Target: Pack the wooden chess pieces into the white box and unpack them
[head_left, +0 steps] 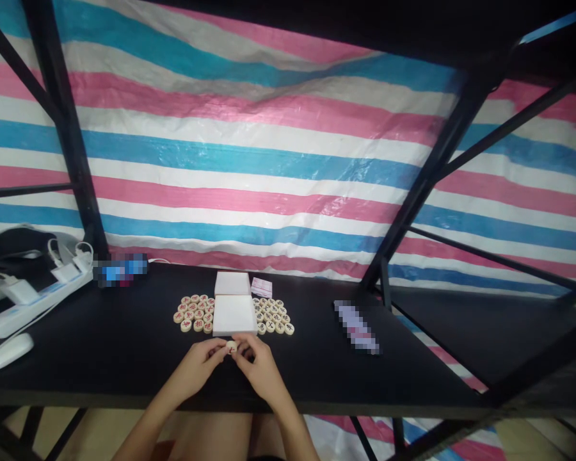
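Note:
Between the fingertips of my left hand and my right hand is one round, pale xiangqi piece with a red mark on its face. Both hands pinch it just in front of an opened white box, whose lid part lies behind. Left of the box, several pieces with red characters lie in rows. On its right, several pieces with dark characters are laid out likewise, some partly hidden by the box.
A folded pink-and-white paper lies behind the dark pieces. Farther right on the black table is a blurred-out flat object. At left are a white power strip with plugs, a white device and a blurred-out blue item. Dark metal posts frame the table.

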Action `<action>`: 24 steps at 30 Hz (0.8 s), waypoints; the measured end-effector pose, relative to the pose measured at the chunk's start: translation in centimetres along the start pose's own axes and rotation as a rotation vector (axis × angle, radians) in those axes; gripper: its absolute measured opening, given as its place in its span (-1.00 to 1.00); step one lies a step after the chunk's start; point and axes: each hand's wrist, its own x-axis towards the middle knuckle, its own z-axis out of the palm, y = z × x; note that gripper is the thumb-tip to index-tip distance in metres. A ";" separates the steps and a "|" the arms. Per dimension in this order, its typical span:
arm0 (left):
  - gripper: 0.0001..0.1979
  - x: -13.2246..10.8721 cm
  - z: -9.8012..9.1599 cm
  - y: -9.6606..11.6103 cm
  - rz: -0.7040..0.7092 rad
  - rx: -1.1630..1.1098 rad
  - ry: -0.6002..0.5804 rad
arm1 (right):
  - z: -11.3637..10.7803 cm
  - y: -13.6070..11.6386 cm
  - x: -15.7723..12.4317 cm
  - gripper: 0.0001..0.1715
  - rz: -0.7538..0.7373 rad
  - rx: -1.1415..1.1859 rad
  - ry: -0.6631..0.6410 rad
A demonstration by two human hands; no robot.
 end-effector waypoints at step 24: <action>-0.68 -2.4 -10.6 -4.8 -0.219 0.406 0.335 | 0.0 -0.1 -0.1 -0.80 0.036 -0.077 0.027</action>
